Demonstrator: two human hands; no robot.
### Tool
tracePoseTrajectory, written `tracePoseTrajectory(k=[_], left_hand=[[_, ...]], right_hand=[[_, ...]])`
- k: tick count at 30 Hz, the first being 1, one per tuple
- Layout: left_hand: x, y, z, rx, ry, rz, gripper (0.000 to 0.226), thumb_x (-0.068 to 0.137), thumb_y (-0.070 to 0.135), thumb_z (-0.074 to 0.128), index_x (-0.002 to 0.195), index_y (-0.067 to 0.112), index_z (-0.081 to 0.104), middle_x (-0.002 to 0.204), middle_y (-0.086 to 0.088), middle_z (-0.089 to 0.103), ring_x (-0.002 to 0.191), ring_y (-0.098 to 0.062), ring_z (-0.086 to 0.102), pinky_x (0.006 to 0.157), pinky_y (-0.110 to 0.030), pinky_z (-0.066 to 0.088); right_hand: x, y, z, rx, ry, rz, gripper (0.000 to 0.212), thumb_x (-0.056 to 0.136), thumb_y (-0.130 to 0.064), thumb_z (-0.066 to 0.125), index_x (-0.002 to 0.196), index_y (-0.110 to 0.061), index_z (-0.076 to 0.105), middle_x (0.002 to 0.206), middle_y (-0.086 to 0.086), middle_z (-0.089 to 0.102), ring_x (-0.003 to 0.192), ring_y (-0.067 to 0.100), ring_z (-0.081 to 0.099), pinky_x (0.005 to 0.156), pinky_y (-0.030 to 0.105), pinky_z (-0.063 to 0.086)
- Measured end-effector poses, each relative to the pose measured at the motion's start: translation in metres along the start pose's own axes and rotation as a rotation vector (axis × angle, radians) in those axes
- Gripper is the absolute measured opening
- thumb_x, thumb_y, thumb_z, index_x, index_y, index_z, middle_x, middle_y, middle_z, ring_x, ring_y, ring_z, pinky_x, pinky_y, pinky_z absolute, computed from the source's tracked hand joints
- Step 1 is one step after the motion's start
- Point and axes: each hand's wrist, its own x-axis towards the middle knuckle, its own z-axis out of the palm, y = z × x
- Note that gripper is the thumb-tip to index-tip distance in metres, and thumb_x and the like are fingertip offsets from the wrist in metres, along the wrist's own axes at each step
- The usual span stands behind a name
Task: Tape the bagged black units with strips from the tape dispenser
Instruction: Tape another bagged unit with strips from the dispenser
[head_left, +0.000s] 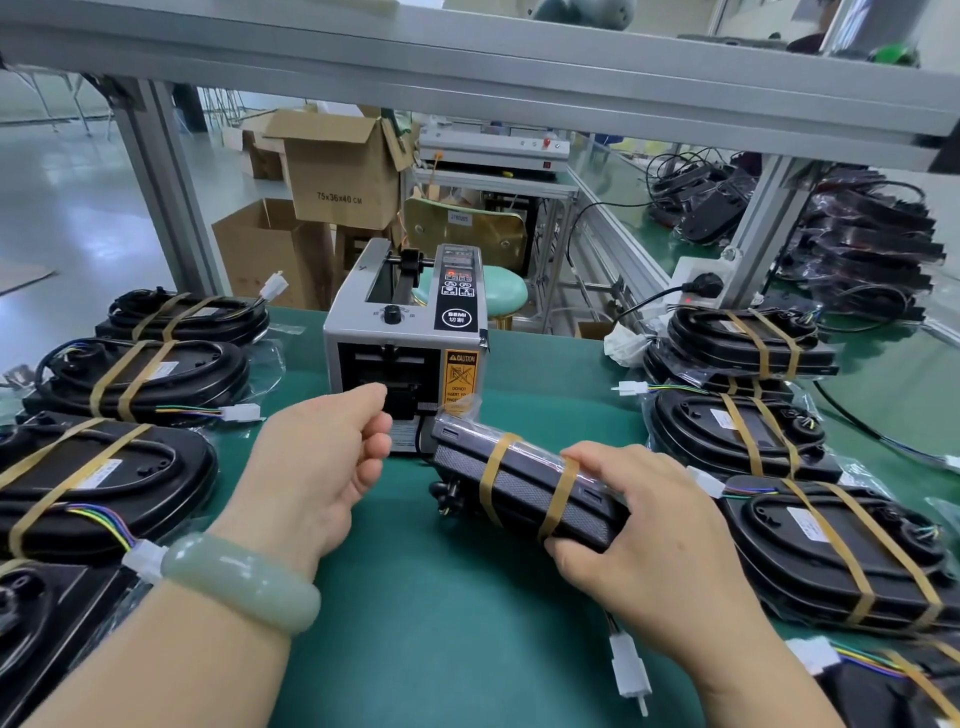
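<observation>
Unit held at dispenser
Right hand (660, 525) grips twice-taped unit (524, 488) at 6 o'clock of dispenser (405, 332); left hand (322, 457) curled at its mouth, hold unclear.

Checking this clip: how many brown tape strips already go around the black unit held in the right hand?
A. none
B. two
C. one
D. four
B: two brown tape strips cross the black unit, side by side, where the right hand grips it in front of the tape dispenser.
</observation>
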Motion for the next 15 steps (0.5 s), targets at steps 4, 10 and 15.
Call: tracePoseTrajectory(k=[4, 10, 15], left_hand=[[0.018, 0.002, 0.009, -0.05, 0.029, -0.121, 0.018, 0.09, 0.017, 0.063, 0.073, 0.013, 0.058, 0.041, 0.008, 0.055, 0.032, 0.001, 0.047, 0.032, -0.01, 0.034], [0.04, 0.005, 0.022, -0.051, 0.096, -0.142, 0.013, 0.091, 0.017, 0.059, 0.079, 0.012, 0.058, 0.062, 0.002, 0.058, 0.034, 0.001, 0.048, 0.032, -0.009, 0.034], [0.045, 0.009, 0.026, -0.041, 0.138, -0.123, 0.01, 0.09, 0.015, 0.061, 0.08, 0.014, 0.057, 0.069, 0.0, 0.059, 0.052, -0.004, 0.052, 0.033, -0.01, 0.036]], right_hand=[[-0.001, 0.0, 0.0, -0.003, -0.001, 0.004, 0.041, 0.056, -0.042, 0.063, 0.096, -0.042, 0.056, 0.08, -0.016, 0.053, 0.083, 0.01, 0.047, 0.069, 0.012, 0.035], [0.0, 0.0, 0.001, -0.016, -0.006, 0.002, 0.041, 0.056, -0.043, 0.063, 0.097, -0.043, 0.056, 0.079, -0.016, 0.052, 0.082, 0.009, 0.046, 0.067, 0.01, 0.033], [-0.001, 0.0, 0.001, -0.016, -0.006, 0.0, 0.041, 0.056, -0.043, 0.063, 0.096, -0.043, 0.056, 0.079, -0.016, 0.051, 0.082, 0.01, 0.046, 0.067, 0.01, 0.034]])
